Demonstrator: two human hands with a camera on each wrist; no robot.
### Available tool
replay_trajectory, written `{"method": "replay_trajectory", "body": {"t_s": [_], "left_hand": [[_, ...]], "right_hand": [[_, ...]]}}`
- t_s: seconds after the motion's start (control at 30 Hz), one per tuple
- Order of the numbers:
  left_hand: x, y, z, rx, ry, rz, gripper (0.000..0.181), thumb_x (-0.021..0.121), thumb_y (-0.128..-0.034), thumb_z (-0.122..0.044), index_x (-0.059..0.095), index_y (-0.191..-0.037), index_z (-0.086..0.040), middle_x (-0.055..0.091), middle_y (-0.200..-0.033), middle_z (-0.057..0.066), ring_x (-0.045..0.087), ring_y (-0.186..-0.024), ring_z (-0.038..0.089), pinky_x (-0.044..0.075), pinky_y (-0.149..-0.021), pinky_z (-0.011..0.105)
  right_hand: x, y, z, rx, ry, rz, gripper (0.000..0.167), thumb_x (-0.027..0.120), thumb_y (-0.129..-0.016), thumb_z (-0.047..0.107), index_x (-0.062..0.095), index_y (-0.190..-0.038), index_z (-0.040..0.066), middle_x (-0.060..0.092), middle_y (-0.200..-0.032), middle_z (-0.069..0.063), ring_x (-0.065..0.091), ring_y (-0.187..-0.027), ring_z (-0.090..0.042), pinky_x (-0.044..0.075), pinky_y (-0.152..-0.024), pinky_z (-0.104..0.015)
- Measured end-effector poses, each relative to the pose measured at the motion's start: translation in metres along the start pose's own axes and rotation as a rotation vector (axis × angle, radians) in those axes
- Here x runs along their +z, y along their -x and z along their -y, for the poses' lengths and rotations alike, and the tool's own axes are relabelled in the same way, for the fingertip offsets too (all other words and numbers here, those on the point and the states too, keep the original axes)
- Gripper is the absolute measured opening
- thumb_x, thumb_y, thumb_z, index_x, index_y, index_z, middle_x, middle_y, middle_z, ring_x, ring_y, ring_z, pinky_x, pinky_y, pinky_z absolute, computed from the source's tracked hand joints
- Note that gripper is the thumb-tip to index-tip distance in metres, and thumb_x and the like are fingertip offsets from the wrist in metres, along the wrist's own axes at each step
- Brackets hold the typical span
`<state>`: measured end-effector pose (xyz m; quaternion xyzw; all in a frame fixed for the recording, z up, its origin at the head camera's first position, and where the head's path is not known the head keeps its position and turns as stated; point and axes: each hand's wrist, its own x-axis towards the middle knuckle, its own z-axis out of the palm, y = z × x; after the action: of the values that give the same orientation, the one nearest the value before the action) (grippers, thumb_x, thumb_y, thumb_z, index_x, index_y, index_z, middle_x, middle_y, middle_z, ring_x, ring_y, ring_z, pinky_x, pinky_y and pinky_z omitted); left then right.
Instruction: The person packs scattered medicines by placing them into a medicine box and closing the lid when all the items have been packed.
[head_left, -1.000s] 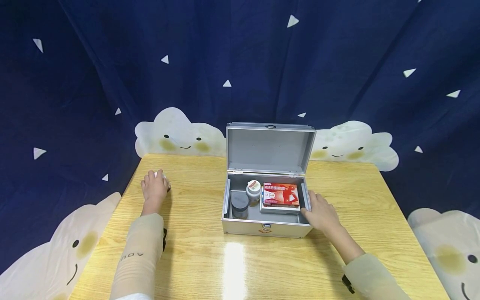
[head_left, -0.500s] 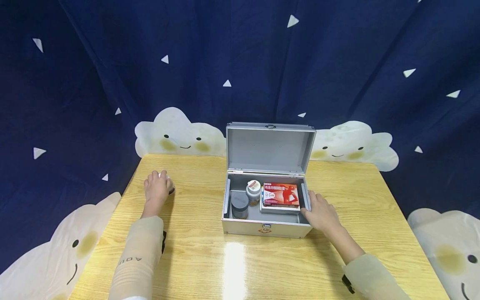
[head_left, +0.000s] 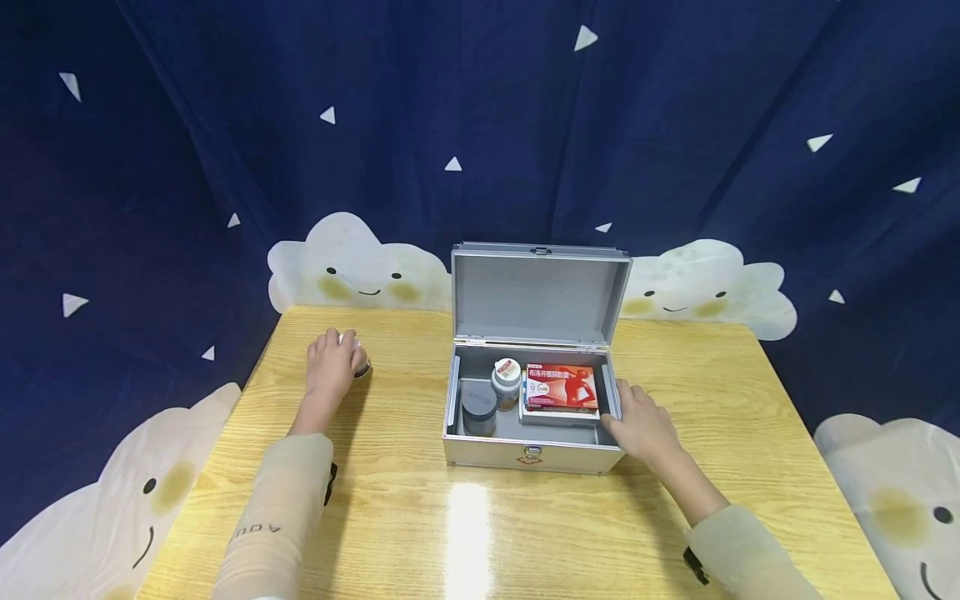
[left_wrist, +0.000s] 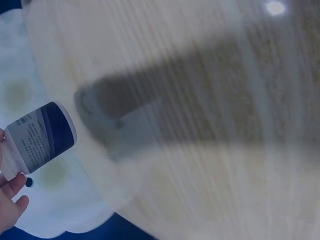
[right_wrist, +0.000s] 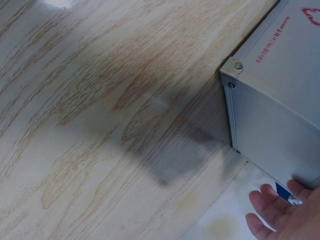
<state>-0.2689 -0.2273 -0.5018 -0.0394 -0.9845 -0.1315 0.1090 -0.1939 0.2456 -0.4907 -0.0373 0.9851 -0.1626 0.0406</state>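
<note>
A white medicine bottle with a navy and pale printed label (left_wrist: 42,135) is held by its cap end in my left hand (head_left: 330,367), over the left part of the table. In the left wrist view the fingertips (left_wrist: 15,186) grip the cap, and the bottle lies tilted above its shadow. My right hand (head_left: 641,425) touches the right side of an aluminium case (head_left: 487,454), thumb at the rim, fingers loosely extended. Inside the raised-lid case are a grey-lidded jar (head_left: 479,408), a white bottle (head_left: 506,383) and a red medicine box (head_left: 561,387) on top of another box.
The case's lid (head_left: 540,296) leans back upright on its hinge. Wood-grain table top (head_left: 397,517) surrounds the case. A dark blue curtain (head_left: 390,83) with white clouds hangs behind and beside the table.
My left hand has moved to the right with the bottle. The right hand and the case stay in place.
</note>
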Motion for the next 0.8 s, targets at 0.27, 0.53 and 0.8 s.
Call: {"method": "replay_trajectory", "body": {"t_s": [0.27, 0.53, 0.8], "left_hand": [[-0.009, -0.004, -0.02, 0.074, 0.004, -0.038, 0.034, 0.046, -0.0942, -0.022, 0.048, -0.122, -0.002, 0.044, -0.109, 0.023, 0.042, -0.102, 0.04, 0.027, -0.098, 0.053], [-0.022, -0.004, -0.039, 0.129, 0.029, -0.095, 0.036, 0.049, -0.0931, -0.024, 0.049, -0.122, -0.002, 0.046, -0.109, 0.023, 0.042, -0.102, 0.038, 0.027, -0.099, 0.051], [-0.04, -0.003, -0.061, 0.199, 0.059, -0.172, 0.036, 0.053, -0.0905, -0.024, 0.053, -0.119, -0.001, 0.047, -0.107, 0.021, 0.044, -0.1, 0.038, 0.03, -0.097, 0.051]], "right_hand": [[0.0, 0.0, 0.0, -0.005, -0.006, -0.006, 0.065, 0.056, -0.082, 0.03, 0.033, -0.133, -0.003, 0.047, -0.118, -0.027, 0.047, -0.105, -0.044, 0.038, -0.079, -0.061], [0.0, 0.0, 0.0, -0.006, -0.005, -0.006, 0.065, 0.056, -0.082, 0.03, 0.033, -0.133, -0.003, 0.046, -0.12, -0.028, 0.047, -0.106, -0.044, 0.038, -0.08, -0.061], [0.0, 0.0, -0.001, -0.008, -0.002, -0.004, 0.066, 0.056, -0.082, 0.03, 0.032, -0.134, -0.003, 0.047, -0.119, -0.028, 0.048, -0.105, -0.044, 0.039, -0.08, -0.06]]}}
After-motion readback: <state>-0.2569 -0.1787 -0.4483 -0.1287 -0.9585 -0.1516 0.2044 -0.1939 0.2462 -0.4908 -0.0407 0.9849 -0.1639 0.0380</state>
